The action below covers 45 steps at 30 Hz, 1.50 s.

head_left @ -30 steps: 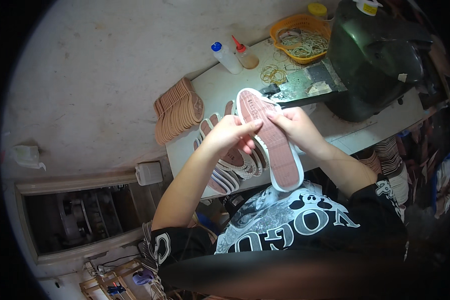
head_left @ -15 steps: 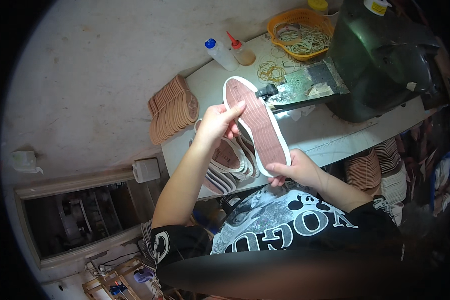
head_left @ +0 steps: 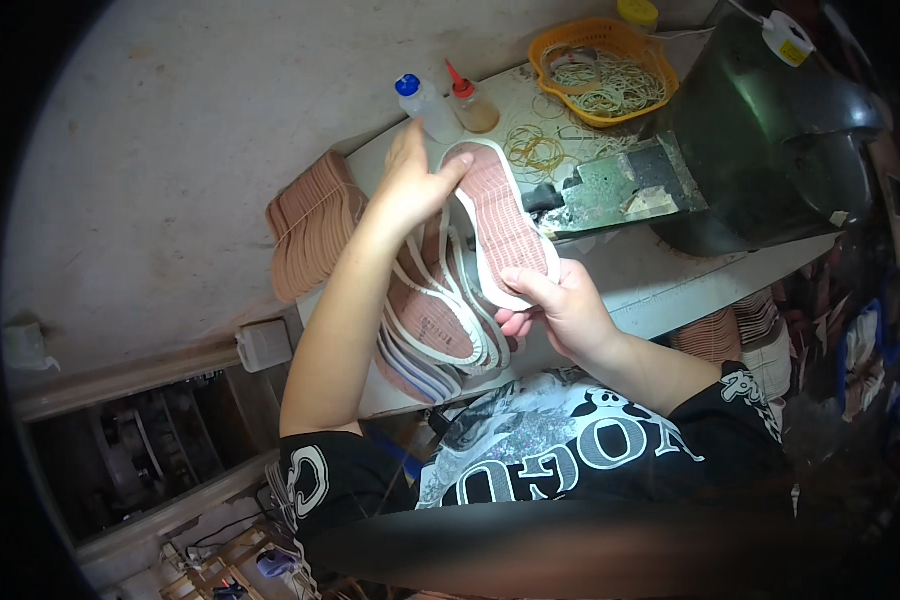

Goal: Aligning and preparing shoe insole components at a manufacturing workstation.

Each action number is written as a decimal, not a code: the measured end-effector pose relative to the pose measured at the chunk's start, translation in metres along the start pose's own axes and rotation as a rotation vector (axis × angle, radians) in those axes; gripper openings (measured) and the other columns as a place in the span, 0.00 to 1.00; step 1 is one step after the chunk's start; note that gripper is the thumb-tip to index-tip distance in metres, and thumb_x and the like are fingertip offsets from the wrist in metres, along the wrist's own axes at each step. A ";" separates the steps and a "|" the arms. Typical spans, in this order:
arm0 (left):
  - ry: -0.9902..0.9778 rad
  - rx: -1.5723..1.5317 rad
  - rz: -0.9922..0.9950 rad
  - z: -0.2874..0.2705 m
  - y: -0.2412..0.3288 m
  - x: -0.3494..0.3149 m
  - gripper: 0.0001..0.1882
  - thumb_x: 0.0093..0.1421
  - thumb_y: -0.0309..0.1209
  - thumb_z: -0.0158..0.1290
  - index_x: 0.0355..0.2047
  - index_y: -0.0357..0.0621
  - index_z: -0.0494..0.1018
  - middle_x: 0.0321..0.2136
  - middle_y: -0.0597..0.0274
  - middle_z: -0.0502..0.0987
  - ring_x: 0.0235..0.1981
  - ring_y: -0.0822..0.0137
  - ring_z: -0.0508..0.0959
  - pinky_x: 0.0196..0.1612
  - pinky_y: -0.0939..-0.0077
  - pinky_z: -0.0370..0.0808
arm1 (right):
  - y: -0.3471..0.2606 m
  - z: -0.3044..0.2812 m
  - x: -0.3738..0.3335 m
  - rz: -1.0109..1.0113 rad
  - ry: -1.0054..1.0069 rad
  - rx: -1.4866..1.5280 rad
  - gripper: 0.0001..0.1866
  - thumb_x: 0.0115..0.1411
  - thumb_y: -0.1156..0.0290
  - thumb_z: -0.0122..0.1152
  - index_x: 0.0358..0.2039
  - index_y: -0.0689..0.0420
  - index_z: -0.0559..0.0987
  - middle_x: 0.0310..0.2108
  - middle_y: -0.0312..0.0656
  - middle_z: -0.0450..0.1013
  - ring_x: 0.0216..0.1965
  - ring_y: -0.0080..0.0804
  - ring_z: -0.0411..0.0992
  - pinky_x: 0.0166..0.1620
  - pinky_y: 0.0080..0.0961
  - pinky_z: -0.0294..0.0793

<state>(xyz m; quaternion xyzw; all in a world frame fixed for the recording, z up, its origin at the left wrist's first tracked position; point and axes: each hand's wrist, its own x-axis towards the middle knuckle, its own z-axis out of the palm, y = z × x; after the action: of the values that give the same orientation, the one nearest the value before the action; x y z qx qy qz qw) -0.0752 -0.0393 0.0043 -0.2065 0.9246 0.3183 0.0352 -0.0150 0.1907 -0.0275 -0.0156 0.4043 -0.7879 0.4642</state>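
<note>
A pink shoe sole point(head_left: 505, 215) with a ribbed face and a raised white rim is held up at a slant over the table. My right hand point(head_left: 570, 305) grips its near end, thumb across the face and fingers underneath. At the far end, the thumb of my left hand point(head_left: 410, 185) rests on the rim while its other fingers stretch up and away from the sole. Just below and left lies a pile of similar white-rimmed soles point(head_left: 430, 320), partly covered by my left forearm and the held sole.
A dark green machine point(head_left: 770, 130) stands at right, its lit arm point(head_left: 620, 190) reaching close to the held sole. Stacked tan soles point(head_left: 315, 225) lean by the wall. Behind are a blue-capped bottle point(head_left: 428, 108), a red-tipped bottle point(head_left: 477, 110) and an orange basket point(head_left: 542, 50) of rubber bands.
The sole has come nearer to me and tilted, away from the machine's tip. My left fingers have spread off it, leaving the thumb touching. The right hand keeps its hold.
</note>
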 end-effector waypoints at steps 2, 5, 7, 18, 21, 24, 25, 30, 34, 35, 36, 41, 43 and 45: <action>-0.124 0.090 0.544 -0.004 0.001 0.015 0.43 0.49 0.53 0.59 0.61 0.46 0.60 0.65 0.37 0.47 0.67 0.45 0.43 0.66 0.54 0.46 | 0.001 0.004 0.008 -0.021 0.058 0.029 0.16 0.59 0.63 0.59 0.36 0.66 0.77 0.25 0.45 0.76 0.21 0.26 0.75 0.25 0.17 0.74; -0.487 0.158 0.646 -0.017 0.020 0.028 0.37 0.44 0.51 0.63 0.56 0.60 0.68 0.66 0.49 0.47 0.68 0.46 0.38 0.66 0.47 0.41 | -0.001 0.007 0.011 -0.057 0.118 0.028 0.16 0.61 0.62 0.58 0.37 0.65 0.77 0.26 0.45 0.76 0.22 0.25 0.75 0.26 0.17 0.76; -0.617 0.232 0.812 -0.014 0.020 0.036 0.31 0.41 0.49 0.66 0.45 0.52 0.75 0.60 0.52 0.61 0.65 0.48 0.51 0.63 0.52 0.52 | -0.002 0.008 0.013 -0.079 0.144 0.027 0.17 0.62 0.62 0.57 0.37 0.65 0.77 0.27 0.45 0.77 0.24 0.26 0.76 0.28 0.18 0.77; -0.829 0.275 0.490 -0.031 0.044 0.026 0.23 0.45 0.49 0.64 0.27 0.43 0.74 0.18 0.61 0.72 0.24 0.65 0.73 0.28 0.70 0.67 | -0.013 0.011 0.017 0.001 0.179 0.081 0.18 0.63 0.61 0.55 0.39 0.67 0.76 0.32 0.46 0.76 0.30 0.30 0.78 0.32 0.20 0.80; -0.744 0.300 0.493 -0.036 0.042 0.009 0.22 0.49 0.50 0.61 0.27 0.43 0.74 0.17 0.59 0.73 0.20 0.66 0.73 0.25 0.70 0.66 | -0.012 0.010 0.017 -0.009 0.146 0.101 0.19 0.64 0.59 0.54 0.40 0.66 0.75 0.32 0.47 0.76 0.30 0.31 0.78 0.32 0.20 0.80; -0.652 0.277 0.495 -0.037 0.037 -0.010 0.20 0.52 0.48 0.59 0.27 0.42 0.74 0.17 0.58 0.73 0.20 0.66 0.72 0.25 0.71 0.66 | -0.012 0.009 0.016 -0.013 0.143 0.083 0.20 0.63 0.59 0.54 0.40 0.66 0.75 0.32 0.46 0.76 0.30 0.31 0.78 0.32 0.20 0.80; -0.600 0.282 0.447 -0.037 0.037 -0.017 0.19 0.53 0.47 0.59 0.27 0.42 0.73 0.17 0.58 0.73 0.19 0.67 0.72 0.24 0.71 0.66 | -0.012 0.007 0.017 -0.019 0.147 0.068 0.20 0.63 0.58 0.54 0.41 0.66 0.75 0.33 0.47 0.77 0.30 0.32 0.78 0.32 0.21 0.80; -0.487 0.242 0.292 -0.024 0.025 -0.047 0.19 0.56 0.45 0.56 0.27 0.39 0.73 0.16 0.61 0.72 0.19 0.71 0.69 0.24 0.74 0.65 | -0.014 0.005 0.015 -0.053 0.149 0.023 0.18 0.63 0.59 0.54 0.40 0.64 0.76 0.34 0.46 0.77 0.29 0.30 0.78 0.31 0.19 0.80; -0.498 0.000 0.187 -0.010 0.010 -0.063 0.21 0.61 0.44 0.53 0.25 0.35 0.73 0.16 0.69 0.70 0.20 0.79 0.67 0.22 0.78 0.65 | -0.017 0.000 0.015 0.012 0.118 -0.014 0.19 0.62 0.58 0.55 0.39 0.64 0.76 0.34 0.45 0.77 0.30 0.30 0.78 0.30 0.19 0.80; -0.531 -0.052 0.119 -0.008 0.010 -0.065 0.21 0.61 0.44 0.53 0.24 0.36 0.73 0.16 0.69 0.70 0.19 0.79 0.66 0.21 0.78 0.65 | -0.021 0.000 0.014 0.013 0.115 -0.034 0.19 0.61 0.58 0.56 0.39 0.63 0.76 0.33 0.45 0.77 0.30 0.30 0.78 0.30 0.19 0.80; -0.565 -0.105 0.051 -0.006 0.011 -0.067 0.20 0.61 0.44 0.53 0.24 0.37 0.73 0.16 0.70 0.70 0.19 0.80 0.66 0.21 0.78 0.65 | -0.025 0.001 0.013 0.015 0.114 -0.054 0.19 0.61 0.57 0.56 0.39 0.63 0.76 0.33 0.46 0.77 0.30 0.30 0.78 0.30 0.19 0.80; -0.658 -0.310 -0.118 0.005 0.011 -0.077 0.20 0.61 0.46 0.52 0.26 0.40 0.76 0.18 0.67 0.75 0.17 0.80 0.70 0.20 0.85 0.65 | -0.028 -0.011 0.009 0.047 0.067 -0.131 0.18 0.61 0.58 0.55 0.40 0.63 0.77 0.32 0.44 0.77 0.30 0.28 0.77 0.33 0.21 0.80; -0.584 -0.495 -0.228 0.011 0.018 -0.087 0.21 0.61 0.46 0.52 0.25 0.40 0.77 0.16 0.62 0.76 0.14 0.79 0.72 0.17 0.87 0.66 | -0.033 -0.012 0.000 0.083 0.025 -0.140 0.18 0.61 0.60 0.56 0.41 0.64 0.76 0.33 0.44 0.76 0.31 0.26 0.77 0.36 0.21 0.78; -0.643 -0.512 -0.260 0.009 0.023 -0.088 0.21 0.61 0.47 0.53 0.24 0.39 0.77 0.15 0.60 0.76 0.12 0.77 0.72 0.15 0.87 0.66 | -0.028 -0.025 -0.012 0.105 -0.071 -0.104 0.18 0.61 0.62 0.56 0.41 0.65 0.76 0.35 0.44 0.76 0.32 0.26 0.76 0.37 0.21 0.77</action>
<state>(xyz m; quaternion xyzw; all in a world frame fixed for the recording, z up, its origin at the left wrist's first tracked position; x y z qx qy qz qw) -0.0049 0.0138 0.0279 -0.2135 0.7240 0.5786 0.3091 -0.0379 0.2215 -0.0219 -0.0463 0.4282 -0.7396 0.5173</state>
